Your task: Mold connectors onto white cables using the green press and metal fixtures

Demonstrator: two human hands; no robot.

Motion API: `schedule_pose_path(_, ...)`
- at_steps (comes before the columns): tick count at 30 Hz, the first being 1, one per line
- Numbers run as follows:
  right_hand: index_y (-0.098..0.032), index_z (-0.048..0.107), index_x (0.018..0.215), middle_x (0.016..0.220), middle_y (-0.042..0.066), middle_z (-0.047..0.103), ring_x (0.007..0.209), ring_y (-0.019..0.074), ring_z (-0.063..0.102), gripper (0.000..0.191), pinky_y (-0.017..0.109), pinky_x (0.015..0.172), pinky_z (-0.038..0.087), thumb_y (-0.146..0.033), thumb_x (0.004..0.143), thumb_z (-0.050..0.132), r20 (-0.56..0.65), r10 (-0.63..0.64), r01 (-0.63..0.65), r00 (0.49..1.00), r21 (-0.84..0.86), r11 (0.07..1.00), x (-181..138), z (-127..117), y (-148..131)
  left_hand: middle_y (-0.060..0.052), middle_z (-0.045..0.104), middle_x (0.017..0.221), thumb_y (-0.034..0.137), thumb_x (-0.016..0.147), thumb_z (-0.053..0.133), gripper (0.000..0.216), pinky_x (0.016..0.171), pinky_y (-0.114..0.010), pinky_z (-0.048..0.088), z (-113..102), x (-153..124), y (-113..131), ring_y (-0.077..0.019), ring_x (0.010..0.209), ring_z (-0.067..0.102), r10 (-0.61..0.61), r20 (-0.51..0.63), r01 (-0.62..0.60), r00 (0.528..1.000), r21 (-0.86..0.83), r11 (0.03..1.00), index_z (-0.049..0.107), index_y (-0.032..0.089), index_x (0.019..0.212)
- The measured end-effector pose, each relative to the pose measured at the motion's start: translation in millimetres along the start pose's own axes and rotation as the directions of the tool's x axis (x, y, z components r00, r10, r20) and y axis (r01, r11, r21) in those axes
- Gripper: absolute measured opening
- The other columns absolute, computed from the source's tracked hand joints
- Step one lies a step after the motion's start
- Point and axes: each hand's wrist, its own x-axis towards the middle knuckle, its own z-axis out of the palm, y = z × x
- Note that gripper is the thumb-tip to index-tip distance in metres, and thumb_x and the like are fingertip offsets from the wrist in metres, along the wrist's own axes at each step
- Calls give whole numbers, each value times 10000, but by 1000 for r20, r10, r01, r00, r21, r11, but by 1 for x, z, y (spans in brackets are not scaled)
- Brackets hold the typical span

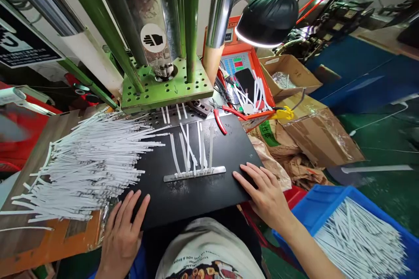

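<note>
My left hand (pixel 126 220) lies flat at the front left of a black work board (pixel 153 202), fingers apart and holding nothing. Spread out on the board's right edge, my right hand (pixel 262 185) is also bare. Between them a clear narrow bar (pixel 194 174) lies crosswise, with several white flat strips (pixel 202 146) standing away from it toward the machine. Close beyond my left hand is a large pile of white strips (pixel 94 161). More white strip ends (pixel 165 114) show under the green press plate (pixel 166 89).
Red-handled pliers (pixel 220 121) lie behind the board. An orange control box (pixel 266 89) holds white leads, and a black lamp (pixel 268 17) hangs over it. Cardboard boxes (pixel 322 130) stand to the right. A blue bin (pixel 314 207) full of white strips is at the lower right.
</note>
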Motion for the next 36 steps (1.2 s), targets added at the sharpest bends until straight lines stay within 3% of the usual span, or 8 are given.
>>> schedule_pose_path(5,-221,489,1405,1416,170,474,1326,342,425,628,564,1073,363,-389,841,710,57,-35,22,998,212,977,23,-15,-8,-158,440,1452,515,933,526,643,1057,-487,404,-8,43,16,-365,1355,406,24,20,-19,1000,-231,973,380,210,1480)
schedule_pose_path(11,-188,659,1153,1050,107,664,943,217,590,237,365,831,494,-276,975,531,-65,19,13,998,456,890,77,-5,-35,-74,575,952,267,1019,371,288,717,-305,529,0,102,37,-190,818,639,-96,41,104,995,-337,936,582,154,1179)
schedule_pose_path(15,-221,742,962,905,51,686,786,153,598,196,264,711,460,-204,957,547,72,-201,121,977,590,798,97,-10,-26,-39,530,907,158,979,397,202,693,-270,503,-12,103,34,-155,774,620,-55,219,153,974,-462,874,590,178,923)
schedule_pose_path(19,-185,744,863,809,30,692,730,120,625,242,215,693,440,-47,876,545,224,-412,194,883,625,756,138,-12,-31,-32,525,870,108,958,382,222,687,-272,471,-19,95,31,-164,794,588,4,255,124,967,-485,866,567,193,870)
schedule_pose_path(23,-156,723,956,836,34,698,773,138,635,312,219,733,443,16,804,512,127,-105,29,986,494,869,194,-3,-53,-40,538,844,75,942,357,251,670,-289,468,-17,94,35,-176,778,575,-29,187,112,982,-449,886,562,192,858)
schedule_pose_path(27,-116,695,1030,966,105,711,900,193,649,310,282,812,469,-76,883,425,-25,209,-175,978,455,873,182,-6,-27,-43,546,847,86,945,355,247,665,-282,493,-16,94,38,-172,776,592,-30,183,115,983,-477,871,548,195,835)
schedule_pose_path(33,-128,727,1008,869,134,732,803,254,671,341,336,723,482,-275,859,457,-206,777,-755,595,190,628,40,-26,77,-45,542,882,215,999,372,236,684,-282,521,-7,84,39,-171,772,617,-101,78,127,992,-528,840,599,184,1054)
schedule_pose_path(36,-112,718,903,711,168,682,640,272,632,333,357,601,440,-250,872,417,-149,813,-819,563,-227,526,-5,-34,95,-55,554,908,261,996,440,268,698,-267,524,-9,82,41,-163,779,621,-145,-8,119,989,-529,840,577,164,1206)
